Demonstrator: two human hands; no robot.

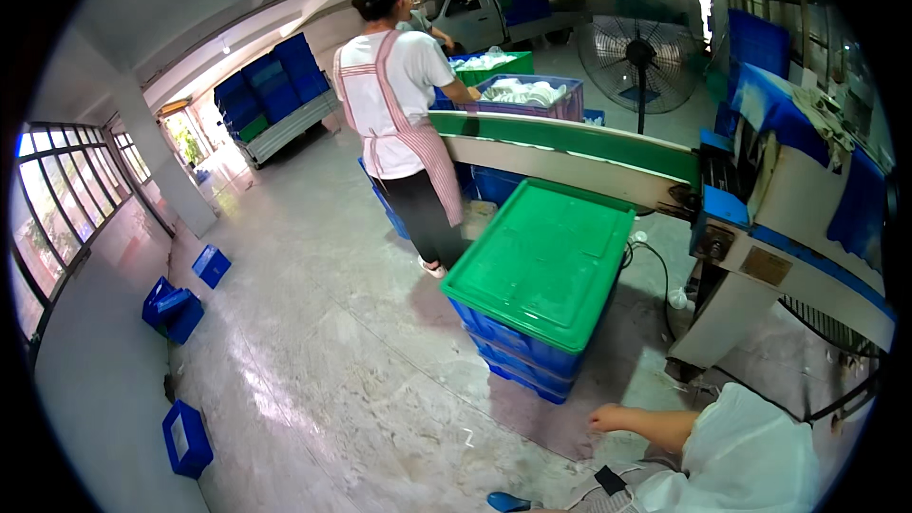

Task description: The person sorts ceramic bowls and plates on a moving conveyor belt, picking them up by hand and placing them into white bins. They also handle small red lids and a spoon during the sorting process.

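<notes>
My right hand hangs at the lower right, below a pale, loose short sleeve. Its fingers look loosely curled in, and I see nothing in them. The hand is apart from the nearest thing, a stack of blue plastic crates topped with a green lid. What lies inside the crates is hidden. No part of my left hand shows. Beyond the stack, a person in a striped apron stands at a green conveyor belt, one hand at a purple crate of white pieces.
Machinery stands at the right, with a cable on the floor. A large fan is behind the belt. Small blue bins lie along the left wall. Farther back are a loaded truck bed and a pickup.
</notes>
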